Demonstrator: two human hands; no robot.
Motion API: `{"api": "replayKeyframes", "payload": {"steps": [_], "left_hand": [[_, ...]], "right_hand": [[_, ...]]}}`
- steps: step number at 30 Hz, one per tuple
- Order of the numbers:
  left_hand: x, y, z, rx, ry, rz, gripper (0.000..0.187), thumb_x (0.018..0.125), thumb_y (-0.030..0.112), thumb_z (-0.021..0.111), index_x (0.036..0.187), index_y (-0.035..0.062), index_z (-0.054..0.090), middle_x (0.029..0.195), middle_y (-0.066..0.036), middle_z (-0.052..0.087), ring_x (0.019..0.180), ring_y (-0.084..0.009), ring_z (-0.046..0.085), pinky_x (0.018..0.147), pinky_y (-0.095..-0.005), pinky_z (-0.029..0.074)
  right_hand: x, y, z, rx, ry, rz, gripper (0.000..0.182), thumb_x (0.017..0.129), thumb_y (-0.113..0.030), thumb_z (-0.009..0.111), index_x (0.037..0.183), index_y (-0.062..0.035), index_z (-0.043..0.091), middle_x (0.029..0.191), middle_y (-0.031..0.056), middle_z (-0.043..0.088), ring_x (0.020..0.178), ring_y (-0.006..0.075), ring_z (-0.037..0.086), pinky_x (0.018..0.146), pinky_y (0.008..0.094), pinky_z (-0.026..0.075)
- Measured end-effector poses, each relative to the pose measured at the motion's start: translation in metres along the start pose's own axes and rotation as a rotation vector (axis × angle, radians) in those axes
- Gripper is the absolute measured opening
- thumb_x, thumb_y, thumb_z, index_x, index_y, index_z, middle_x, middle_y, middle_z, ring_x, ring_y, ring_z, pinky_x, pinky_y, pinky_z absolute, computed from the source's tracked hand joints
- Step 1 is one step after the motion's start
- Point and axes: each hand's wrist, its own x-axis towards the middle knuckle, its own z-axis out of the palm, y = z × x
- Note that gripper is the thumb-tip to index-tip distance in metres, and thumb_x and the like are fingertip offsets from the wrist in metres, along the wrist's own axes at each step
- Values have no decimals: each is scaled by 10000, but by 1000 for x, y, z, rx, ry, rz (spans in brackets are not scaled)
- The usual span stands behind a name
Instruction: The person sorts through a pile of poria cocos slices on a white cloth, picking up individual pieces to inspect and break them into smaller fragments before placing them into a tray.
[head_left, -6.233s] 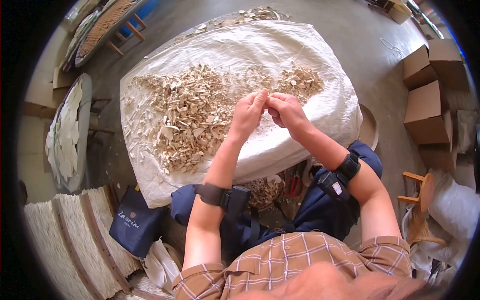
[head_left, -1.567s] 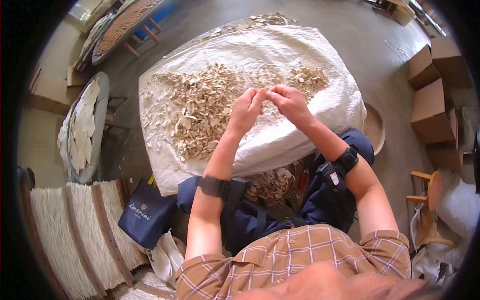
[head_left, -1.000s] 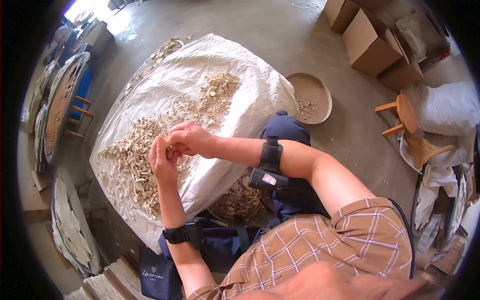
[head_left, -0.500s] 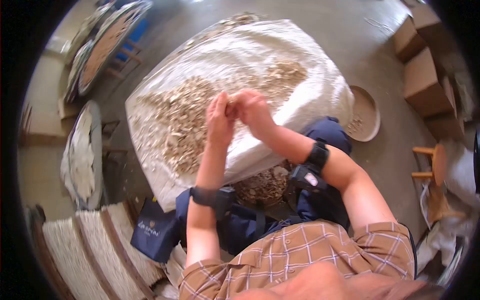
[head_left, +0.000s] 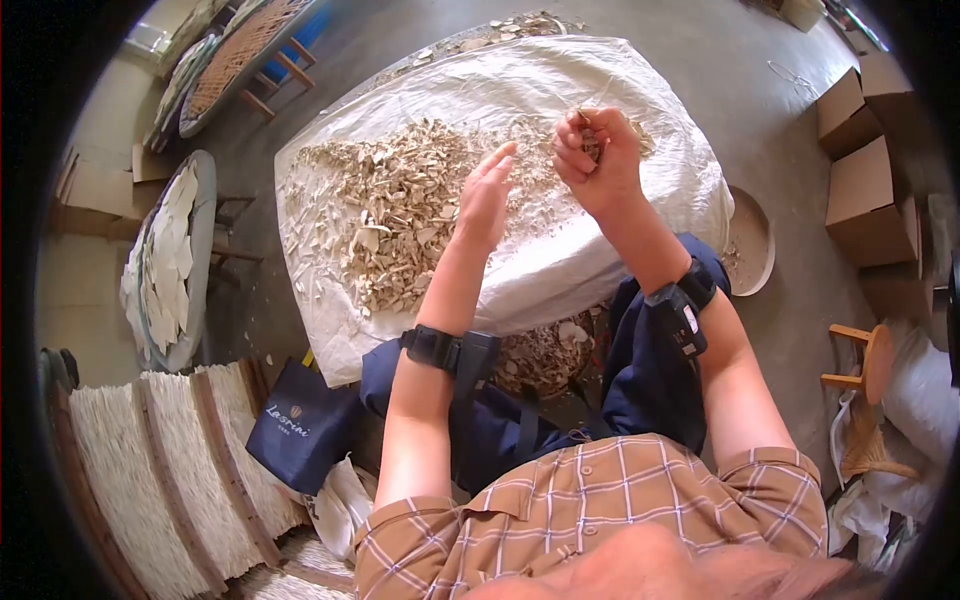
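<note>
A white cloth (head_left: 560, 80) covers the work surface in front of me, with a large heap of pale dried slices (head_left: 400, 215) on its left half. My left hand (head_left: 485, 200) is above the right edge of that heap, fingers stretched out, holding nothing I can see. Farther right, my right hand (head_left: 608, 160) is raised over the cloth with curled fingers around a few brownish dried pieces. A smaller heap behind this hand is mostly hidden by it. Scattered crumbs lie between the two hands.
A basket of flakes (head_left: 545, 360) stands between my knees. A round shallow tray (head_left: 768, 250) sits on the floor at right, near cardboard boxes (head_left: 860, 190) and a wooden stool (head_left: 878, 365). At left are a rack of white sheets (head_left: 165, 265) and a navy bag (head_left: 305, 425).
My hands were together over the middle of the cloth and have parted. The right hand moved right and away from me, while the left now stretches its fingers out. The view has shifted slightly.
</note>
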Motion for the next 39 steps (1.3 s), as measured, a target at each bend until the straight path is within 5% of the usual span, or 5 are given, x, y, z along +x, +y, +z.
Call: {"api": "replayKeyframes", "payload": {"steps": [11, 17, 24, 31, 39], "left_hand": [[-5, 0, -26, -159, 159, -101, 330, 871, 218, 380, 1124, 17, 452, 1131, -96, 485, 1067, -218, 436, 924, -392, 323], [-12, -5, -39, -206, 191, -128, 312, 868, 207, 380, 1096, 12, 468, 1053, -95, 509, 980, -219, 483, 857, -381, 388], [-21, -10, -30, -138, 166, -161, 321, 888, 238, 350, 1079, 5, 462, 1027, -93, 505, 931, -214, 495, 824, -381, 417], [-26, -16, -31, -114, 154, -211, 332, 888, 270, 352, 1068, 21, 476, 982, -80, 521, 861, -206, 515, 805, -383, 430], [-27, -14, -31, -101, 132, -214, 328, 893, 277, 341, 1056, 33, 487, 978, -70, 522, 837, -198, 521, 780, -362, 440]], "right_hand": [[-66, -132, -67, -117, -99, -210, 123, 782, -119, 442, 770, -18, 510, 628, 26, 450, 414, 66, 321, 357, 203, 264], [-151, -156, -249, 99, 948, -281, 86, 715, -65, 538, 647, -46, 489, 561, 31, 467, 453, 121, 422, 396, 199, 339], [-213, -167, -369, 127, 1221, -468, 112, 796, -108, 505, 820, 2, 495, 704, 108, 537, 562, 203, 533, 535, 301, 484], [-215, -192, -361, 21, 1091, -508, 614, 856, -335, 343, 1317, 12, 131, 1383, 165, 141, 1283, 287, 113, 1025, 442, 100], [-231, -214, -382, -22, 1343, -503, 520, 825, -306, 393, 1236, 3, 320, 1292, 149, 340, 1209, 271, 306, 992, 436, 195]]}}
